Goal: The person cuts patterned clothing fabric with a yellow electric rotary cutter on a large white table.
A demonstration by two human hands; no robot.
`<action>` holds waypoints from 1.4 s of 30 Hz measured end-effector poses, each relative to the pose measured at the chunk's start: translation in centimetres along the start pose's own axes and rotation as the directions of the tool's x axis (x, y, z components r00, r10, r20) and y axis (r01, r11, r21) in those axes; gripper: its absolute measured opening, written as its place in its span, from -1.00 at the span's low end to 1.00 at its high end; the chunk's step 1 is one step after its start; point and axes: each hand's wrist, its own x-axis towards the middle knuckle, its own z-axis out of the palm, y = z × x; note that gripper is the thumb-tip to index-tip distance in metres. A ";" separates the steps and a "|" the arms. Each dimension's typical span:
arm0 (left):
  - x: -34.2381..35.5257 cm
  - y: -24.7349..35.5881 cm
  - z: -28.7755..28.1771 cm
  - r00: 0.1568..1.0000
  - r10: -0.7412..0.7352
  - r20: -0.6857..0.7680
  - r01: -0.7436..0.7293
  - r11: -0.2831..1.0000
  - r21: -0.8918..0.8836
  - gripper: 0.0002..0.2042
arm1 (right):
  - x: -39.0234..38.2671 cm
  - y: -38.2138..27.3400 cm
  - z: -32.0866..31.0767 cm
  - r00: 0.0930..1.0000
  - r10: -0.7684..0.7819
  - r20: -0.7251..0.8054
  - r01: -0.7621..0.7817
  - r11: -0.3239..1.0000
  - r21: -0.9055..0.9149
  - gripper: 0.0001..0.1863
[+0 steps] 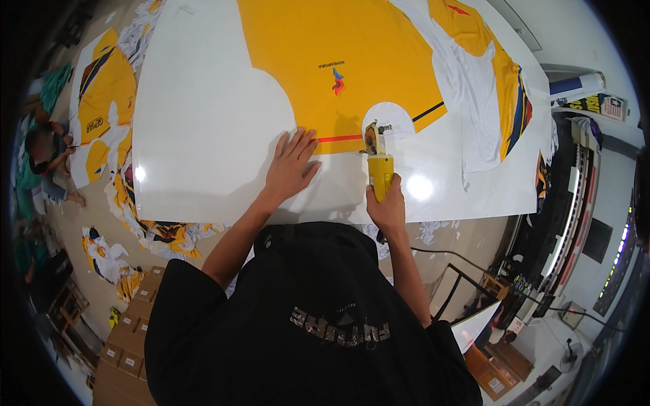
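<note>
My left hand (291, 166) lies with spread fingers on the white tabletop (196, 135), its fingertips on the lower edge of a yellow printed fabric piece (284, 27) near its red stripe. My right hand (387, 206) grips a yellow electric rotary cutter (380, 166), whose blade head is at that fabric's lower edge, over a white rounded shape (403, 122). The yellow piece has a dark stripe at the right and a small colourful print. More white and yellow fabric pieces (477, 95) lie on the table's right side. A black cord runs off to the right.
Fabric scraps (162, 233) surround the table at the left. Another person (44, 152) crouches there beside printed yellow pieces (108, 95). Cardboard boxes (125, 328) are stacked at lower left. A long dark machine (562, 216), a fan (571, 354) and a roll (575, 84) are at the right.
</note>
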 end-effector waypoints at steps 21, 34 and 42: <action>0.1 -0.3 -0.2 1.000 -0.002 0.000 0.002 1.000 -0.007 -0.51 | -0.8 2.3 -1.3 0.996 -0.067 0.054 0.072 0.993 -0.098 -0.31; 0.1 -0.4 -0.5 1.000 -0.002 -0.002 0.002 1.000 -0.031 -0.50 | 0.9 0.2 0.3 1.000 -0.027 0.010 0.027 1.000 -0.011 -0.33; 0.2 -0.4 -0.7 1.000 -0.008 0.008 0.008 0.999 -0.039 -0.49 | 2.2 -3.2 1.3 0.997 0.053 -0.060 -0.052 0.999 0.008 -0.39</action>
